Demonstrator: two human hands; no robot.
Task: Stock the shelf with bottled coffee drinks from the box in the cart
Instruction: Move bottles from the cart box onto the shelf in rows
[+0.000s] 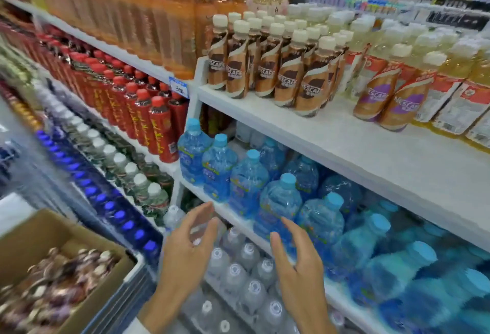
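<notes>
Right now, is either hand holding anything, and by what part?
Nothing is held. The left hand and the right hand are both open and empty, in front of the water bottles.

Coffee bottles (267, 65) on shelf (331, 142), water bottles (278, 201) below, box (61, 230) lower left, both hands between.

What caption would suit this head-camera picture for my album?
Empty left hand and right hand hover below the shelf of coffee bottles, the box at lower left.
</notes>
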